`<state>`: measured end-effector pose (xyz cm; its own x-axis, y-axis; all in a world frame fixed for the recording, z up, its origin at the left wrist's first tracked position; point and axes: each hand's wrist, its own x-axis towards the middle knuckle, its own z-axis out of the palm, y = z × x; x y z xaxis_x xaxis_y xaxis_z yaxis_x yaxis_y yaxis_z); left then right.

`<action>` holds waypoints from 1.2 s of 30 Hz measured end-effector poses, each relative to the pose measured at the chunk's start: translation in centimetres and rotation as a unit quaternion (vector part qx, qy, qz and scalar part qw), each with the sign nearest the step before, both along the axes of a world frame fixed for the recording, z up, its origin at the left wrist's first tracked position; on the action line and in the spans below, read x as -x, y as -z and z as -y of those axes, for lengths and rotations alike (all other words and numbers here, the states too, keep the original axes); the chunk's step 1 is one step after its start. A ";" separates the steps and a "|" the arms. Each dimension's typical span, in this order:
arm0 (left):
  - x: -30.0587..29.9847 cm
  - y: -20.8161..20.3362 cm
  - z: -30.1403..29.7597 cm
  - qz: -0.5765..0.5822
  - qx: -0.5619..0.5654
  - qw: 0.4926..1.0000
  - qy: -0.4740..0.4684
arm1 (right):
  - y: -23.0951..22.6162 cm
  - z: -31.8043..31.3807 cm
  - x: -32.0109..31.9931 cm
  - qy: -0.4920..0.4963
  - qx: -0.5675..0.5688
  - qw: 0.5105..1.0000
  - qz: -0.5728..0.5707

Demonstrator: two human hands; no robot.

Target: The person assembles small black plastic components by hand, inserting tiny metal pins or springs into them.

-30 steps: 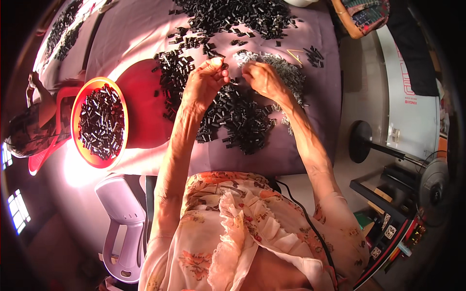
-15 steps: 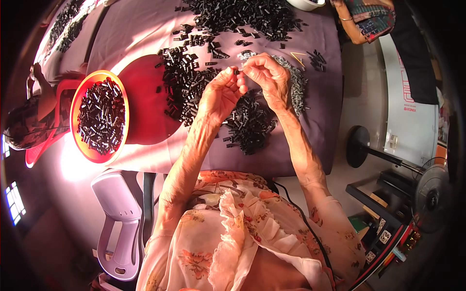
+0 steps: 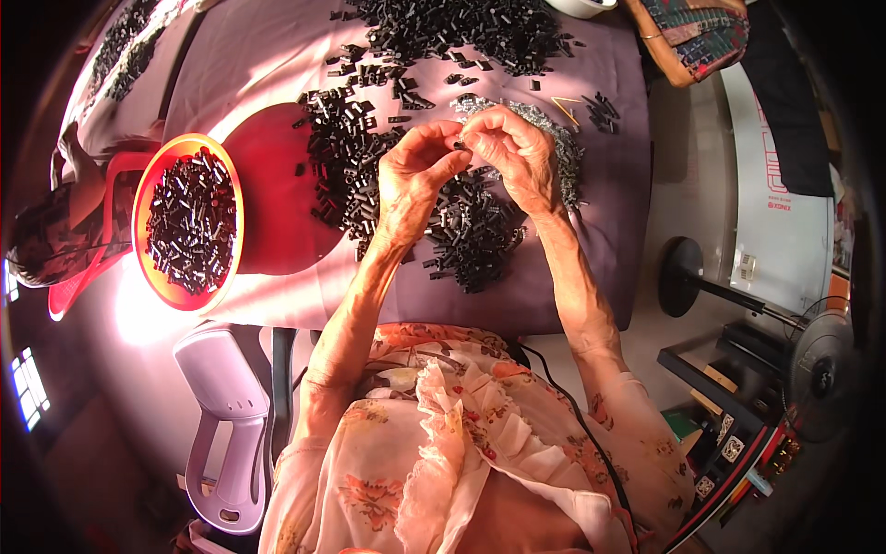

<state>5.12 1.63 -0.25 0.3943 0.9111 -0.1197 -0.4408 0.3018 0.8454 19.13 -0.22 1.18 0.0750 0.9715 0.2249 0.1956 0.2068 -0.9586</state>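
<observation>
Over the middle of the table, my two hands meet at the fingertips around a small black plastic piece (image 3: 459, 145). My left hand (image 3: 411, 175) has its thumb and fingers curled to either side of the piece. From the right, my right hand (image 3: 519, 155) pinches close against it; what lies between these fingertips is too small to make out. Below the hands is a heap of black plastic pieces (image 3: 471, 245), and another pile of black pieces (image 3: 341, 138) is on the left. Small grey-silver parts (image 3: 565, 152) lie partly hidden behind my right hand.
A red-orange basin (image 3: 143, 263) full of black pieces stands left of the purple-covered table (image 3: 591, 268). Across the table is a larger black heap (image 3: 461, 32), with a white bowl (image 3: 583, 7). Another person's arm (image 3: 660, 46) shows far right. A lilac chair (image 3: 221, 379) and a fan (image 3: 821, 374) flank me.
My left hand has turned, its thumb now lower and its fingers higher around the piece. My right hand stays nearly in place. The other person's arm at the far right has shifted slightly.
</observation>
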 end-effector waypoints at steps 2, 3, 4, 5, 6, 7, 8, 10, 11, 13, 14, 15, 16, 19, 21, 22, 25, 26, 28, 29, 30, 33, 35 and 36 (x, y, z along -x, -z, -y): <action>0.0 -0.1 0.1 -0.008 -0.004 1.000 0.000 | 0.1 0.0 -0.1 0.000 0.004 1.000 -0.002; 0.0 -0.2 0.1 -0.011 -0.008 1.000 0.000 | 0.0 0.1 -0.1 -0.001 0.008 1.000 -0.003; 0.0 -0.2 0.1 -0.014 -0.012 1.000 0.001 | 0.1 0.1 -0.2 0.000 0.008 1.000 -0.003; 0.0 -0.2 0.1 -0.014 -0.011 1.000 0.000 | 0.3 0.0 -0.3 0.001 0.002 1.000 0.017; 0.1 -0.1 0.1 -0.027 -0.021 0.999 -0.002 | 0.4 0.1 -0.3 0.002 -0.005 0.999 0.037; 0.1 0.0 0.2 -0.040 -0.030 0.999 -0.005 | 0.3 0.1 -0.3 0.002 -0.004 0.999 0.037; 0.3 0.2 0.2 -0.040 -0.029 0.999 -0.004 | 0.2 0.2 -0.4 -0.005 -0.019 0.997 0.080; 0.6 0.6 0.2 -0.174 -0.145 0.974 0.013 | -0.2 0.5 -0.2 -0.018 -0.023 0.988 0.149; 0.8 0.7 0.4 -0.203 -0.182 0.962 0.014 | -0.2 1.0 -0.2 -0.024 0.000 0.987 0.158; 1.2 0.3 0.8 -0.278 -0.286 0.917 -0.006 | 0.1 2.1 0.1 -0.036 0.012 0.984 0.173; 1.5 0.5 1.2 -0.294 -0.313 0.903 -0.001 | 0.4 2.6 0.4 -0.034 0.013 0.986 0.163; 1.9 0.6 1.7 -0.301 -0.313 0.901 0.009 | 0.8 3.2 0.7 -0.031 0.014 0.988 0.154; 2.2 0.8 2.1 -0.308 -0.312 0.898 0.019 | 1.1 3.6 0.8 -0.033 0.003 0.985 0.167; 2.7 2.4 3.3 -0.255 -0.200 0.945 0.038 | 1.7 4.7 1.4 -0.041 0.018 0.987 0.154; 2.7 2.5 3.9 -0.137 -0.012 0.989 0.049 | 1.8 4.8 1.6 -0.042 0.020 0.989 0.140; 2.8 2.6 3.9 -0.137 -0.013 0.989 0.050 | 1.8 4.9 1.6 -0.044 0.022 0.991 0.127; 3.5 2.8 3.9 -0.134 0.042 0.989 0.043 | 1.6 4.4 1.3 -0.062 0.059 0.983 0.160; 3.5 2.6 3.6 -0.144 0.039 0.988 0.040 | 2.3 4.0 0.7 -0.031 0.041 0.986 0.159; 3.4 2.0 3.1 -0.130 0.041 0.990 0.022 | 2.2 2.5 -0.2 -0.003 0.082 0.978 0.191; 3.4 2.0 2.9 -0.120 0.034 0.992 0.014 | 3.2 1.4 -0.8 -0.006 0.034 0.969 0.243; 3.3 2.0 2.7 -0.110 0.027 0.994 0.007 | 4.5 0.4 -1.3 -0.008 -0.014 0.956 0.293; 3.3 1.8 2.2 -0.106 0.030 0.994 0.005 | 5.9 -1.2 -1.9 -0.055 -0.051 0.935 0.346; 3.4 1.9 1.9 -0.095 0.033 0.995 0.003 | 6.0 -1.4 -1.9 -0.070 -0.057 0.924 0.372; 3.4 2.0 1.8 -0.088 0.036 0.995 -0.004 | 6.0 -1.6 -1.9 -0.083 -0.069 0.920 0.376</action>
<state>1.68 -0.14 -2.28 0.3544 0.9008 -0.2509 -0.2903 0.3610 0.8862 21.07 1.42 -4.80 -0.2996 0.9135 0.2751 0.7478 0.4039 -0.5269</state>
